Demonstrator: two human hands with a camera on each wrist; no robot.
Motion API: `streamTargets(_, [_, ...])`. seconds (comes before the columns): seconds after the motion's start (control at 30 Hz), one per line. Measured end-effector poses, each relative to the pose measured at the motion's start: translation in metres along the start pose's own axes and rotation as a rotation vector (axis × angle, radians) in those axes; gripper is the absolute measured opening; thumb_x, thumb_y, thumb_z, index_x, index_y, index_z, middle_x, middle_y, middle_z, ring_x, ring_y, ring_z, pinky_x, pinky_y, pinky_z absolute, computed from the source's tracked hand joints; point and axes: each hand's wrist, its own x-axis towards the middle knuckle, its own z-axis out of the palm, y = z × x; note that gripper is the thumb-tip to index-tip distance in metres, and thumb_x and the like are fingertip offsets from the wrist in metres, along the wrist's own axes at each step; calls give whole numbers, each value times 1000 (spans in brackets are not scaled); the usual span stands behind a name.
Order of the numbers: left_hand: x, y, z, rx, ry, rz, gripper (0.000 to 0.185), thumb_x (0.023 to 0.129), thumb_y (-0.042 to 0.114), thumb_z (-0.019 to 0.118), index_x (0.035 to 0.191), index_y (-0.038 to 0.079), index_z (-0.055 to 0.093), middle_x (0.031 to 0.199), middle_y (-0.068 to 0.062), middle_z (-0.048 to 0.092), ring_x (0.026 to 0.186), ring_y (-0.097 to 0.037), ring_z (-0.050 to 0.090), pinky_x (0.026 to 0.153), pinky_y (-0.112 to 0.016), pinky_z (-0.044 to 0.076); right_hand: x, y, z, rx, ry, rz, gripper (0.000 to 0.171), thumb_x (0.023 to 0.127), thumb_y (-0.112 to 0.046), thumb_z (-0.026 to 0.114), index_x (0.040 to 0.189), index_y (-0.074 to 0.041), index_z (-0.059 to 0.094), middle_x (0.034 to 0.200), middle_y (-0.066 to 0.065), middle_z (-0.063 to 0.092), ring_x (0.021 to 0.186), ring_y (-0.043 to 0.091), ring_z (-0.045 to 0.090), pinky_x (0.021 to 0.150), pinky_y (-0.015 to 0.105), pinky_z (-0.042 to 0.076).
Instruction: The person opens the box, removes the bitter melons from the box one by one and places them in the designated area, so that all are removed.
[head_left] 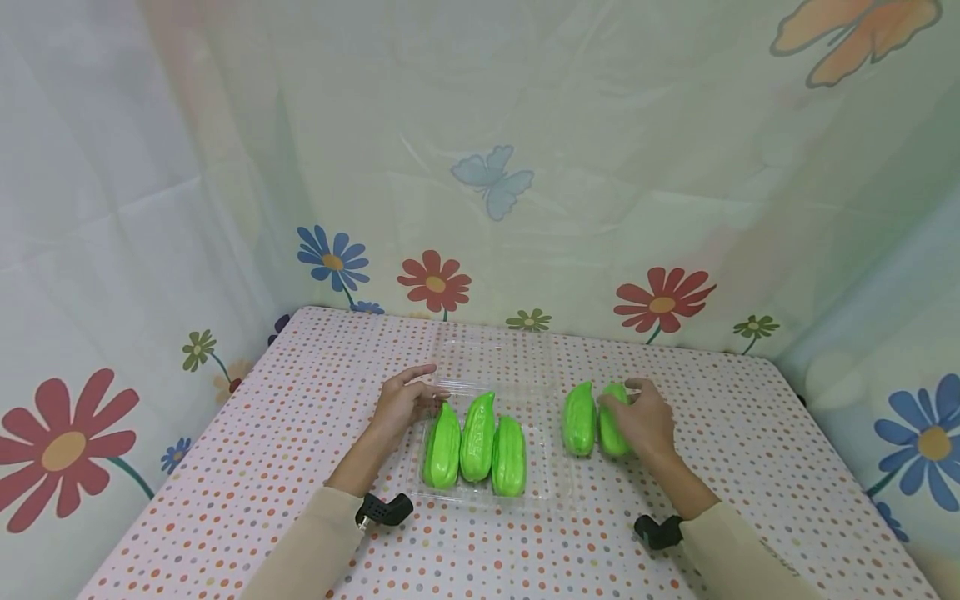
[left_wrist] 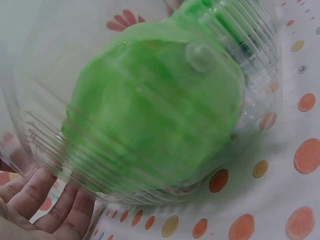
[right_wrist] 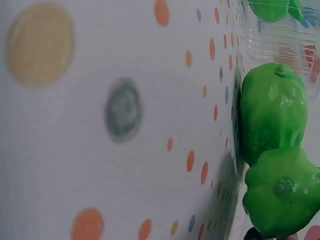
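A clear plastic tray [head_left: 547, 454] lies mid-table with three green gourds side by side in it [head_left: 442, 446] [head_left: 477, 435] [head_left: 510, 457]. My left hand [head_left: 405, 400] rests against the tray's far left corner with fingers stretched out. The left wrist view shows those fingers [left_wrist: 35, 195] along the ribbed tray wall [left_wrist: 260, 45], with a gourd [left_wrist: 155, 110] behind it. Two more gourds lie on the cloth right of the tray. My right hand [head_left: 637, 417] curls round the right one [head_left: 609, 433], which touches the other [head_left: 579, 419]. Both fill the right wrist view [right_wrist: 272, 110] [right_wrist: 282, 195].
The table carries a dotted cloth [head_left: 300, 467]. Flowered sheeting walls it in at the back and both sides. The tray's clear lid [head_left: 495, 354] lies open flat behind it. Black wrist cameras [head_left: 382, 508] [head_left: 658, 529] sit on both forearms.
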Motion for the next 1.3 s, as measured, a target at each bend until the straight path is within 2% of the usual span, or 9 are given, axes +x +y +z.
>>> streamTargets(0.2, [2, -4, 1, 8, 7, 12, 54, 91, -1, 50, 145, -3, 50, 106, -23, 74, 95, -26, 74, 81, -33, 59, 1, 5, 2, -29, -46, -13, 70, 94, -35, 65, 144, 8, 43, 123, 31, 56, 100, 40, 62, 65, 35, 52])
streamTargets(0.43, [0, 2, -1, 2, -13, -2, 55, 91, -2, 49, 146, -4, 49, 106, -23, 74, 95, -27, 74, 83, -35, 59, 2, 5, 0, -37, -63, -22, 73, 94, -37, 65, 144, 11, 41, 123, 34, 56, 101, 42, 63, 66, 36, 53])
streamTargets(0.77, [1, 1, -1, -14, -3, 1, 54, 91, -1, 50, 145, -5, 50, 102, -21, 76, 92, -25, 74, 81, -34, 59, 2, 6, -1, -46, -92, -22, 76, 96, -40, 61, 145, 13, 38, 127, 37, 57, 107, 47, 62, 75, 46, 55])
streamTargets(0.9, [3, -4, 0, -17, 10, 26, 54, 91, -1, 50, 144, -6, 50, 101, -22, 75, 90, -24, 75, 77, -32, 59, 3, 7, -1, -45, -88, -32, 74, 97, -41, 59, 145, 13, 39, 125, 37, 58, 105, 46, 64, 72, 44, 55])
streamTargets(1.07, [7, -7, -3, -15, -2, 2, 53, 92, -1, 50, 145, -5, 50, 104, -23, 75, 94, -28, 74, 81, -35, 59, 1, 6, -1, -42, -93, -33, 72, 98, -40, 57, 144, 12, 40, 125, 36, 59, 102, 43, 65, 70, 41, 54])
streamTargets(1.17, [15, -16, -6, -19, -3, -10, 53, 92, -1, 49, 145, -3, 50, 105, -23, 75, 97, -30, 74, 82, -36, 59, 1, 7, 0, -42, -91, -27, 71, 98, -40, 57, 144, 12, 40, 125, 36, 59, 103, 43, 64, 71, 41, 54])
streamTargets(1.3, [21, -26, -7, -17, 22, -9, 52, 93, 1, 50, 145, 1, 52, 104, -20, 76, 94, -26, 74, 80, -33, 59, 2, 7, 1, -33, -74, -21, 68, 98, -38, 58, 143, 11, 42, 122, 34, 60, 100, 41, 65, 68, 38, 54])
